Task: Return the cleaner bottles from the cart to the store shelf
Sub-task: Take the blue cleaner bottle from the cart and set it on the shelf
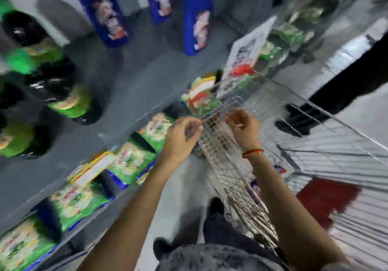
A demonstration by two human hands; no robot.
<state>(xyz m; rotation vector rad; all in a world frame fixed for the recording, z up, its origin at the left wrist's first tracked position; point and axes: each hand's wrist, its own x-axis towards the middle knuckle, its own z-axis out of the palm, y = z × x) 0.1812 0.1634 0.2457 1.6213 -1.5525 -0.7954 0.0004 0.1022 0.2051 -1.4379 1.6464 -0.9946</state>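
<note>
The whole frame is motion-blurred. My left hand [182, 138] is curled at the top rim of the wire cart [315, 151], on its outer, shelf side. My right hand [244, 130], with a red thread at the wrist, is curled just across the rim over the cart's inside; the blur hides whether it holds anything. Tall blue bottles [105, 16] stand on the grey store shelf [130, 77] at the top. Black bottles with green labels [52, 86] line the shelf's left side. Low in the cart lies a small blue and purple item [257, 186], too blurred to name.
Green and white packets [134, 161] fill a lower shelf row running from bottom left toward the cart. More packets and a white card [249, 46] stand beyond the cart's far end. A red patch [327, 201] shows through the cart's floor. My dark shoes [216, 205] stand between shelf and cart.
</note>
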